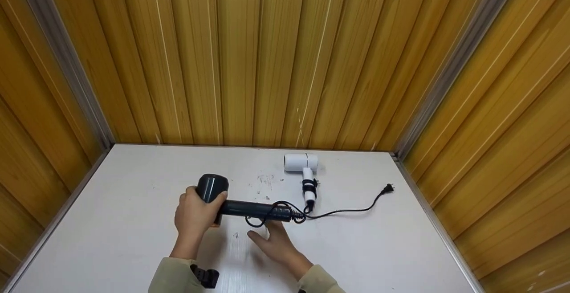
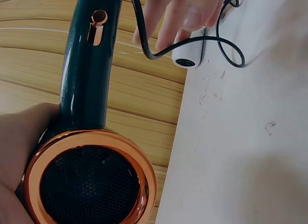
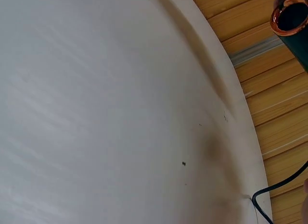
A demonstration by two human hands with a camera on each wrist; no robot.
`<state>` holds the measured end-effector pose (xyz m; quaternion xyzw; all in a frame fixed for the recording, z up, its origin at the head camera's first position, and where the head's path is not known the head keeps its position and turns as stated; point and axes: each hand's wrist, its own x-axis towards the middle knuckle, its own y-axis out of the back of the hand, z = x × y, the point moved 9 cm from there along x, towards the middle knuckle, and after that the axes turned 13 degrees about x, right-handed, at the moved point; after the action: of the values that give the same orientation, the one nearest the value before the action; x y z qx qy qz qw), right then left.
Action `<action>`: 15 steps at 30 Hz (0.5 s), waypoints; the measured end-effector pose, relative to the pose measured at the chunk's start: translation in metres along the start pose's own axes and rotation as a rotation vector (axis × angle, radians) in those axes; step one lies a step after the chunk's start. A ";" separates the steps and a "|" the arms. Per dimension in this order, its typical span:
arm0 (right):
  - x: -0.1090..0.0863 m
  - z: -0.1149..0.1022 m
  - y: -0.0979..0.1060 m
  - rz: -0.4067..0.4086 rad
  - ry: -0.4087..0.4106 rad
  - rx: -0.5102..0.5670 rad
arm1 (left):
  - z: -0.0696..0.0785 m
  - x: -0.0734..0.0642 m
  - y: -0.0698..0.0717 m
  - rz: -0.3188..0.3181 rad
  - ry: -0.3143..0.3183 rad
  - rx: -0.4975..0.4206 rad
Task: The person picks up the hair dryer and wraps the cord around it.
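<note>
A dark green hair dryer (image 1: 249,207) is held above the white table by my left hand (image 1: 192,215), which grips it round the barrel. Its handle points right. In the left wrist view, a copper ring frames the mesh grille (image 2: 89,185), and a copper switch (image 2: 97,27) sits on the handle. My right hand (image 1: 278,243) is under the handle's cord end, thumb spread apart; its fingers (image 2: 192,15) extend loosely beside the looped black cord (image 2: 211,38). The cord trails right to a two-pin plug (image 1: 388,188). The right wrist view catches only part of the dryer (image 3: 296,43).
A white hair dryer (image 1: 295,163) lies toward the table's back, its cord bundled about the handle (image 1: 308,175). Wood-patterned walls (image 1: 258,61) enclose the white table (image 1: 133,186) at the back and sides. Dark scuffs (image 1: 266,179) mark the tabletop.
</note>
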<state>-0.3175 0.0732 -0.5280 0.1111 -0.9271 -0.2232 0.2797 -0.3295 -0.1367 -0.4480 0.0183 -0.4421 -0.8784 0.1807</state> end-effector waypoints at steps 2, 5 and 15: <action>0.000 -0.007 -0.004 -0.016 0.061 0.013 | 0.002 -0.001 0.000 -0.004 -0.001 -0.007; -0.002 -0.015 -0.007 -0.031 0.135 0.028 | 0.004 -0.003 0.000 -0.011 0.002 -0.021; -0.018 -0.006 0.003 0.083 0.087 -0.030 | 0.004 -0.007 0.002 -0.020 0.020 -0.086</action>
<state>-0.2992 0.0801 -0.5306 0.0781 -0.9144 -0.2203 0.3305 -0.3234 -0.1329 -0.4448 0.0235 -0.4019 -0.8981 0.1770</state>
